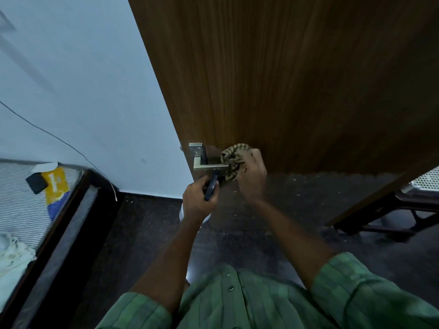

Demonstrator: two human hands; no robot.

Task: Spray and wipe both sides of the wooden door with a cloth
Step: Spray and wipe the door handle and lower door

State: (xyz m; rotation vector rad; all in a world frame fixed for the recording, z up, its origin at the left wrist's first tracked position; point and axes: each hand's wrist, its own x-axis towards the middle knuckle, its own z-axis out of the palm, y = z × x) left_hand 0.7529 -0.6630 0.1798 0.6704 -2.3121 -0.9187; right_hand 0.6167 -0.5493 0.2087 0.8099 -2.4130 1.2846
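Right hand (249,176) grips a bunched cloth (234,160) around the door handle (209,165) to rub it; left hand (200,200) clasps the spray bottle (212,187), kept ready beside the wooden door (297,79)

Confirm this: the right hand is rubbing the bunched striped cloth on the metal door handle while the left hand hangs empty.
Not quite. The left hand is not empty: the head view shows it gripping a dark blue object, likely the sprayer. The right hand does hold the bunched striped cloth against the metal door handle.

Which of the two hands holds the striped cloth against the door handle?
The right hand grips the bunched striped cloth at the metal handle; the left hand holds a dark blue object instead.
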